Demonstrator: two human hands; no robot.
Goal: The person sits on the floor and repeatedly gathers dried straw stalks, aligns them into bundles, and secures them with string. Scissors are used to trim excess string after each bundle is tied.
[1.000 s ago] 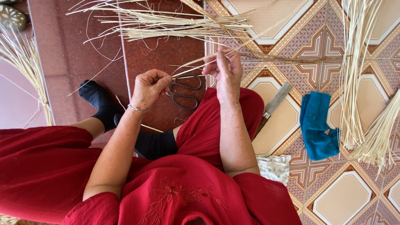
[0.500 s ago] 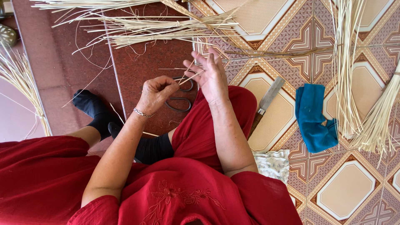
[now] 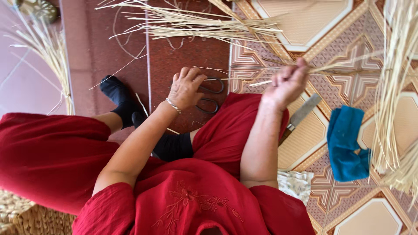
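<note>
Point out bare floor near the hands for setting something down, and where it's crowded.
Free: the cream tile between the knife and the blue cloth; the dark red floor left of the left hand. Crowded: straw pile ahead, straw bundle beyond the right hand, scissors.

I sit on the floor [image 3: 183, 56], red-brown tile at my left half and patterned cream-and-brown tile [image 3: 300, 21] from twelve round to five o'clock. At twelve o'clock a loose sheaf of pale straw [image 3: 204, 24] lies across the seam of the two. Dark scissors [image 3: 209, 95] lie at the centre on the red tile. At three o'clock a flat metal blade [image 3: 302, 114] lies slantwise, and just beyond it a crumpled blue cloth [image 3: 346, 143]. A thick bundle of straw [image 3: 398, 100] runs down the right edge. At ten o'clock another straw bundle [image 3: 50, 52] fans out. A pale patterned cloth [image 3: 296, 185] lies at five o'clock.
</note>
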